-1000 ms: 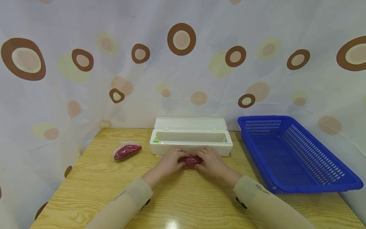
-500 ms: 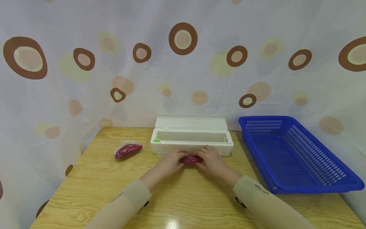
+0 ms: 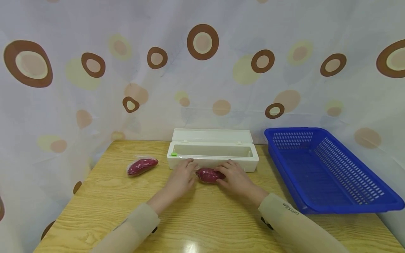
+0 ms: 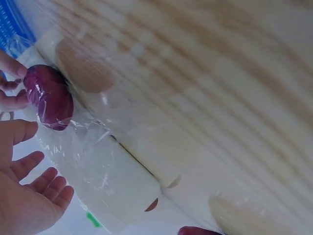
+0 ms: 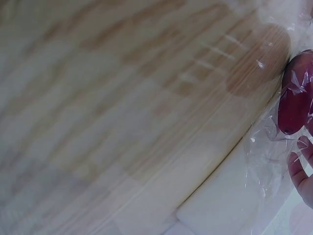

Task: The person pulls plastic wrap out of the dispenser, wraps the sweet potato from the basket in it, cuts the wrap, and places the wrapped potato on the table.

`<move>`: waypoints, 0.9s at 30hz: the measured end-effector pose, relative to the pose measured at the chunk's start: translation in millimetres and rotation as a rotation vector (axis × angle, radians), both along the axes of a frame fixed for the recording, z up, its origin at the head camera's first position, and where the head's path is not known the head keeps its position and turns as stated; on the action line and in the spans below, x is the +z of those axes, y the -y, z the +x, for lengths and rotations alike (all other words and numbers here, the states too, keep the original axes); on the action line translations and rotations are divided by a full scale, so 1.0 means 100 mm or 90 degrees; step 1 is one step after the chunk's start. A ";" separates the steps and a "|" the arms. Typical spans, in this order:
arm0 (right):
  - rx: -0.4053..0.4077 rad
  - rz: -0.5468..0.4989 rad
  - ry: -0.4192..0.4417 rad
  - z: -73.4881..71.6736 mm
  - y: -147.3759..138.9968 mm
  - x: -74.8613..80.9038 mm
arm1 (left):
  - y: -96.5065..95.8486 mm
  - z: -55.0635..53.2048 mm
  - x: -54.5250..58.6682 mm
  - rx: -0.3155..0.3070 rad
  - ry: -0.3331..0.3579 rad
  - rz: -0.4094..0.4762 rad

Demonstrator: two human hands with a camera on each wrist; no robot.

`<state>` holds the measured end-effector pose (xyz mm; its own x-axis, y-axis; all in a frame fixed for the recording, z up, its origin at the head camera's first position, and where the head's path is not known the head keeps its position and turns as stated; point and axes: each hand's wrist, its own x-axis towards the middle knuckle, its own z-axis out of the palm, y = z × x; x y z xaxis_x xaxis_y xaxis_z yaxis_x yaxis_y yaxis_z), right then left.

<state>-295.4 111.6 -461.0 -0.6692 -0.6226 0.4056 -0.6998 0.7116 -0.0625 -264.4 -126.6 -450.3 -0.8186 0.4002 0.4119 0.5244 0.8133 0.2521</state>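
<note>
A purple sweet potato point(image 3: 207, 175) in clear cling film lies on the wooden table, close in front of a white cling film dispenser point(image 3: 213, 163) with its lid raised. My right hand point(image 3: 235, 178) holds the right end of it between thumb and fingers. Off its left end is my left hand point(image 3: 179, 179), fingers spread and holding nothing; the left wrist view shows the open palm and fingers point(image 4: 36, 188). Loose film point(image 4: 98, 152) stretches from the sweet potato over the dispenser's front. A second wrapped sweet potato point(image 3: 142, 166) rests farther left.
A blue plastic basket point(image 3: 303, 196) stands on the right side of the table, beyond my right forearm. A green slider point(image 3: 173, 154) sits at the dispenser's left end. Behind the table hangs a patterned curtain point(image 3: 221, 88).
My left hand has let go of the sweet potato and moved left, with its fingers opened out. The right hand keeps its hold in about the same place.
</note>
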 end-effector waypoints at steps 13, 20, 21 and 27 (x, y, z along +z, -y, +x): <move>-0.008 -0.017 0.002 -0.02 0.04 0.00 | -0.14 0.06 -0.04 0.155 0.007 0.035; -0.004 -0.023 0.001 -0.04 0.04 0.00 | -0.20 0.02 -0.05 0.247 0.037 0.251; -0.006 -0.022 0.003 -0.04 0.04 0.00 | -0.19 0.00 -0.04 0.254 0.036 0.279; -0.012 -0.018 0.010 -0.05 0.04 0.01 | -0.03 -0.13 -0.01 0.298 0.049 0.377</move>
<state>-300.2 107.9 -460.2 -0.6876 -0.5981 0.4117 -0.6849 0.7225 -0.0941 -277.2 -123.9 -450.9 -0.8835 -0.2669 0.3849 0.1208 0.6642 0.7377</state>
